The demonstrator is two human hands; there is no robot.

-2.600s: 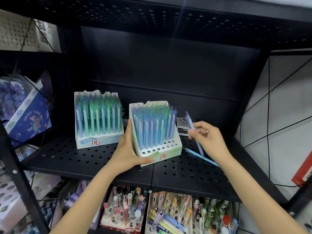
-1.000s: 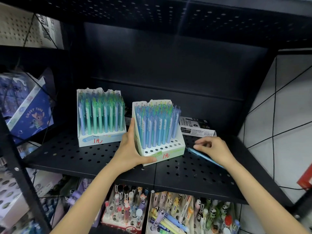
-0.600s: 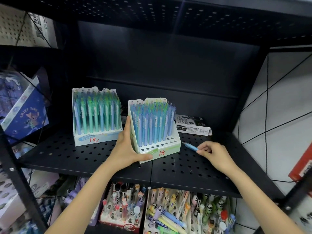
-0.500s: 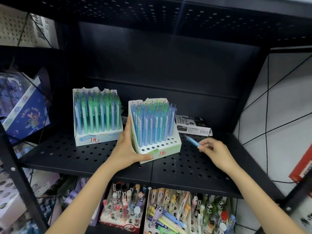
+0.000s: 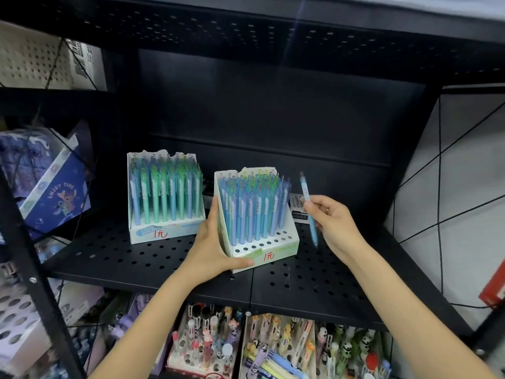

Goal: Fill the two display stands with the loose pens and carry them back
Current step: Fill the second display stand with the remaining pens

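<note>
Two white card display stands full of blue and green pens stand on a black perforated shelf (image 5: 300, 280). The left stand (image 5: 164, 231) sits further back, untouched. The right stand (image 5: 273, 251) is turned slightly, with several empty holes in its front rows. My left hand (image 5: 211, 247) grips its left side, thumb under the front edge. My right hand (image 5: 334, 222) holds a light blue pen (image 5: 307, 205) nearly upright, just right of that stand and above the shelf.
A small white box with a label (image 5: 297, 207) lies behind the right stand. A blue patterned box (image 5: 54, 198) leans at the left. Trays of novelty pens (image 5: 273, 348) fill the shelf below. A red object (image 5: 493, 283) shows at the right edge.
My right hand picked the blue pen up off the shelf and raised it upright beside the right stand. My left hand stayed on the stand.
</note>
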